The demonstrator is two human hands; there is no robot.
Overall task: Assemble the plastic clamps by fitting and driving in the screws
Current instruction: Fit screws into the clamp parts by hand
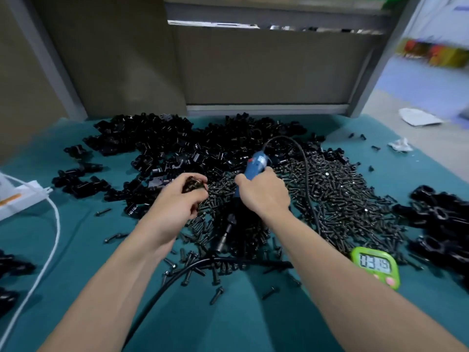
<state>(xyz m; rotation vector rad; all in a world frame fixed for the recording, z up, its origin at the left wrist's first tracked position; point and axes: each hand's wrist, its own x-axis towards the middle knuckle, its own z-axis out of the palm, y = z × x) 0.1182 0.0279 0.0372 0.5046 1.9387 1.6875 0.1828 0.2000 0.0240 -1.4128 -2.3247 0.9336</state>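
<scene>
A big heap of black screws (337, 199) covers the middle and right of the teal table (228, 313). Behind it lies a wide pile of black plastic clamp parts (177, 141). My left hand (175, 201) is closed around a handful of screws (194, 185) at the heap's left edge. My right hand (264, 194) grips a blue electric screwdriver (256, 162), its metal bit (223, 241) pointing down toward me over the screws. Its black cable (305, 171) loops back across the heap.
A green timer (375, 265) stands at the right front. More clamps (441, 224) are piled at the far right and at the left edge (10, 270). A white cable (52, 250) and a white box (20, 194) lie left. A grey cabinet (266, 67) stands behind.
</scene>
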